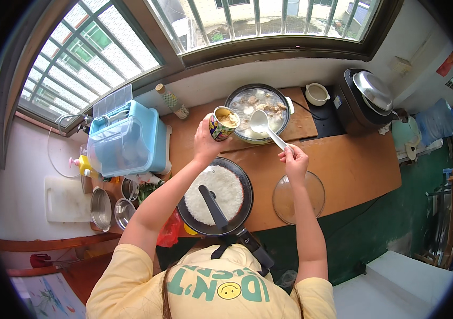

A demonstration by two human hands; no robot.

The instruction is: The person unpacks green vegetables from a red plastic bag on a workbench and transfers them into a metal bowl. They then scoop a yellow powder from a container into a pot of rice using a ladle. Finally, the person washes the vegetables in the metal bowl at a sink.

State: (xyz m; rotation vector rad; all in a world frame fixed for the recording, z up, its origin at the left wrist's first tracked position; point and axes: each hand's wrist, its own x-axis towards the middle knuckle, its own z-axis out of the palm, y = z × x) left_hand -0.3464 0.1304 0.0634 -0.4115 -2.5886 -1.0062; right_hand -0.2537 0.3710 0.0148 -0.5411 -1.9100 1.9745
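Observation:
My left hand (205, 142) holds a patterned bowl (223, 122) filled with pale food, raised beside a large pot of soup (257, 111) at the back of the wooden counter. My right hand (294, 159) grips the handle of a white ladle (262, 123) whose scoop hangs over the soup, close to the bowl. Below my arms a black frying pan (239, 212) holds white rice with a black spatula (213, 206) lying in it.
A glass lid (298, 198) lies right of the pan. A blue plastic container (125, 139), metal bowls (108, 208) and a white cutting board (67, 199) are at the left. A rice cooker (367, 98) and small white pot (316, 93) stand at the back right.

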